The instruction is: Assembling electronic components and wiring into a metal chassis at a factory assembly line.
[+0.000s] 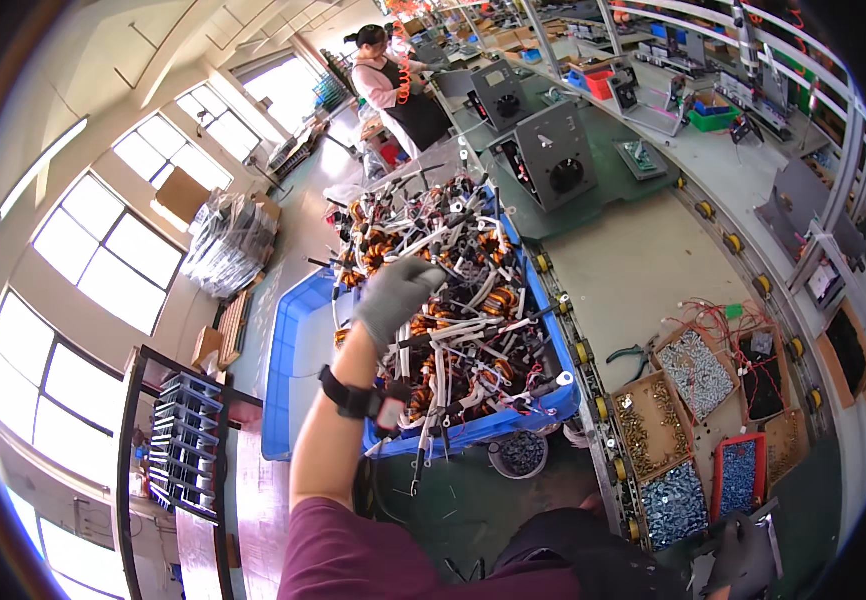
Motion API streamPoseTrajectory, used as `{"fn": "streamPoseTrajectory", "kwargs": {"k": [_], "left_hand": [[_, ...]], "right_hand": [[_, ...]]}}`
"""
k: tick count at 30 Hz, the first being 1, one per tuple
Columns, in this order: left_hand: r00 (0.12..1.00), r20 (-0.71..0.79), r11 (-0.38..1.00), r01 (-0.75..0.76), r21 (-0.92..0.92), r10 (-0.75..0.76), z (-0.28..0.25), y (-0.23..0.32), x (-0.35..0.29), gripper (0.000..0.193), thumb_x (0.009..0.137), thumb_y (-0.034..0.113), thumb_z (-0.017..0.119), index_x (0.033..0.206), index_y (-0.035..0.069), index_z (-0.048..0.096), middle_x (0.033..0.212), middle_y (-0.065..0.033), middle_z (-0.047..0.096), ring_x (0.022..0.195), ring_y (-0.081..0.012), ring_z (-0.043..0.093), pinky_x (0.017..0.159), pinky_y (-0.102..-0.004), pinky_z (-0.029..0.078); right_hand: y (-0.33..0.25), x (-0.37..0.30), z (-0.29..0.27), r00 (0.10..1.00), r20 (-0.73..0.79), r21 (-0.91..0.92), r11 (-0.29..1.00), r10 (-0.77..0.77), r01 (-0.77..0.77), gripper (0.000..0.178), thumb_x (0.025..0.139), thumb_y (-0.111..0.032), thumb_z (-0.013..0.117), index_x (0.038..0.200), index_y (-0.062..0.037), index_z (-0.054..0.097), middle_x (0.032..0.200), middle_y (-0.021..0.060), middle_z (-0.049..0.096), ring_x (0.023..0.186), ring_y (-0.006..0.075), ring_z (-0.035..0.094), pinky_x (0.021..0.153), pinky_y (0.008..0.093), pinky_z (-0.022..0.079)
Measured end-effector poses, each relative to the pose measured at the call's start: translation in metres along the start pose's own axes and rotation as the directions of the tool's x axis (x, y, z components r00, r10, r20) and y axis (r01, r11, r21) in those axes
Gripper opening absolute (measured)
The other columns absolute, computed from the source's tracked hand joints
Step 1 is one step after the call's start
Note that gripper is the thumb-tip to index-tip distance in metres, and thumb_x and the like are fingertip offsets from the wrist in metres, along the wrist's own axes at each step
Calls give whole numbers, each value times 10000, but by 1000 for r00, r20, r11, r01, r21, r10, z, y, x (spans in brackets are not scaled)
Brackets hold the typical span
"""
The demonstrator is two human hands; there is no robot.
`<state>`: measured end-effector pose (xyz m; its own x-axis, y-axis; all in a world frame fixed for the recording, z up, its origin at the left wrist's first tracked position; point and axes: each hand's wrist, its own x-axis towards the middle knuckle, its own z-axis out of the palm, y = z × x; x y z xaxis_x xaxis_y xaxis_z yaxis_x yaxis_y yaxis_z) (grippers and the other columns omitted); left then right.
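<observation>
My left hand (pixel 401 297), in a grey glove, reaches over a heap of wired copper coils (pixel 498 302) with white-sleeved and black leads. Its fingers are curled at the top of the heap; what they hold, if anything, is hidden. The coils fill much of a blue plastic bin (pixel 298 330), whose left part is bare. At the lower right edge, my right hand (pixel 736 553), in a dark glove, has its fingers closed at a grey metal plate (pixel 771 540). That hand is dark and partly cut off by the picture's edge.
Right of the bin runs a roller rail (pixel 601 440). Beyond it lie open boxes of brass fasteners (pixel 651 425), silver screws (pixel 695 372) and a red tray (pixel 740 475), with pliers (pixel 628 357) nearby. Grey fan housings (pixel 556 160) stand farther off. A person (pixel 393 90) stands at the back.
</observation>
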<state>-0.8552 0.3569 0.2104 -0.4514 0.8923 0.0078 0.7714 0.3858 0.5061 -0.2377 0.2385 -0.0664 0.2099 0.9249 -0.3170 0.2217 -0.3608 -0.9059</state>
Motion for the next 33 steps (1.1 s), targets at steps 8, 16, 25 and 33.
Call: {"fn": "streamPoseTrajectory", "kwargs": {"k": [8, 16, 25, 33], "left_hand": [[665, 46, 575, 606, 550, -745, -53, -168, 32, 719, 806, 624, 584, 1172, 7, 631, 1180, -160, 644, 1067, -287, 632, 909, -398, 486], [612, 89, 615, 789, 7, -786, -37, -203, 16, 521, 753, 216, 757, 1199, 75, 527, 1166, -123, 605, 954, -303, 655, 593, -463, 613], [780, -41, 760, 619, 198, -625, -27, -247, 14, 670, 691, 188, 766, 1273, 45, 467, 992, -101, 653, 881, -194, 649, 797, -321, 522], [816, -456, 821, 39, -570, -356, -80, -153, -18, 836, 573, -92, 736, 1324, -6, 380, 1038, -176, 607, 821, -236, 643, 624, -314, 550]], "right_hand": [[-19, -15, -4, 996, -92, -13, 1000, -20, 19, 234, 907, -202, 594, 1005, 3, 649, 643, -30, 489, 549, 70, 398, 485, 247, 310], [-6, 3, -6, 996, -90, 76, 997, -21, 28, 256, 925, -194, 583, 1067, 13, 631, 711, -23, 508, 617, 73, 433, 538, 241, 359], [-12, 19, 6, 993, -108, 198, 978, -48, 69, 327, 935, -201, 588, 1166, 30, 606, 767, -9, 534, 661, 85, 457, 580, 252, 399], [-20, 3, -3, 988, -136, -35, 997, -68, 63, 413, 921, -204, 604, 1264, 23, 568, 1034, 94, 625, 805, 136, 542, 698, 279, 464]]}}
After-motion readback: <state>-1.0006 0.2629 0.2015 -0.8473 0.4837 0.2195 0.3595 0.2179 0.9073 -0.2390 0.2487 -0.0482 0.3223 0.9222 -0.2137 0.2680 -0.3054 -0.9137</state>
